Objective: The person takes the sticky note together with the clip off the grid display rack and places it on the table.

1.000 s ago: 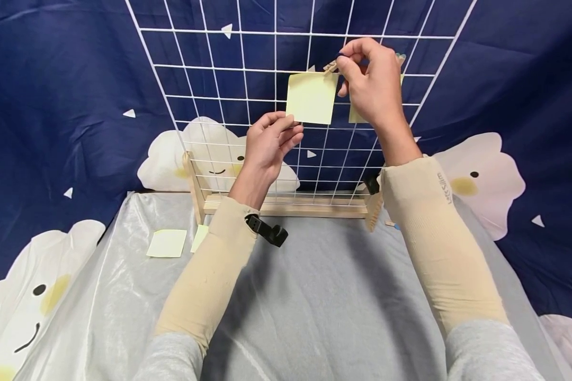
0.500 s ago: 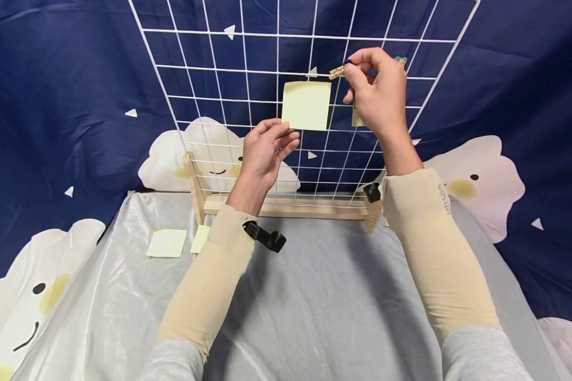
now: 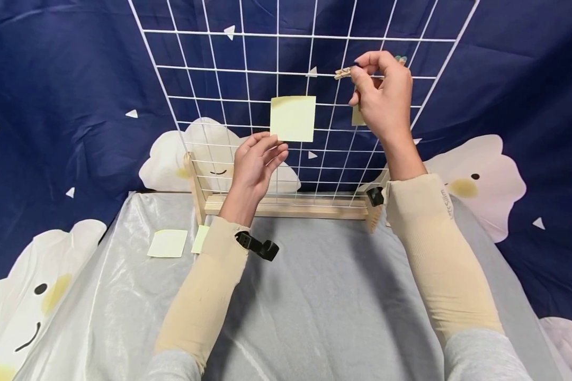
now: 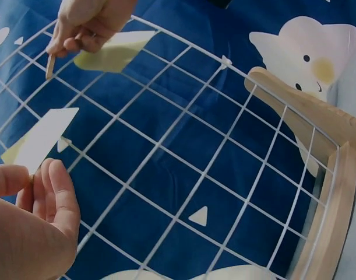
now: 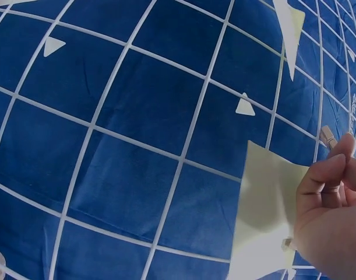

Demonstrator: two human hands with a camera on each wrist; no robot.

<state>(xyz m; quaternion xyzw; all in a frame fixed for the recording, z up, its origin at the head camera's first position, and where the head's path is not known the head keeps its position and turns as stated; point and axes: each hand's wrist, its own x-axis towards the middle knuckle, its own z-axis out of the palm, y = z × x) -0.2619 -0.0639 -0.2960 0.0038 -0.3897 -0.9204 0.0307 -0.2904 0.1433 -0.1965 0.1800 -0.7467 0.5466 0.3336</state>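
My left hand (image 3: 259, 161) pinches the lower left corner of a pale yellow sticky note (image 3: 293, 119), which it holds up in front of a white wire grid (image 3: 262, 70). Between thumb and fingers, my right hand (image 3: 387, 98) grips a small wooden clothespin (image 3: 343, 73), to the upper right of that note and apart from it. The clothespin (image 4: 50, 66) points away from the fingertips in the left wrist view. Behind the right hand a second sticky note (image 5: 268, 216) hangs on the grid, partly hidden by the hand. A clip's greenish end (image 3: 400, 60) shows above it.
Two more sticky notes, one whole (image 3: 167, 243) and one partly covered by the left sleeve (image 3: 200, 239), lie on the grey cloth (image 3: 314, 296). The grid stands in a wooden base (image 3: 286, 206) before a dark blue curtain (image 3: 52, 132) with cloud prints.
The sticky note has come away from the clothespin and moved down and left with my left hand. My right hand, still holding the clothespin, has shifted slightly right and down.
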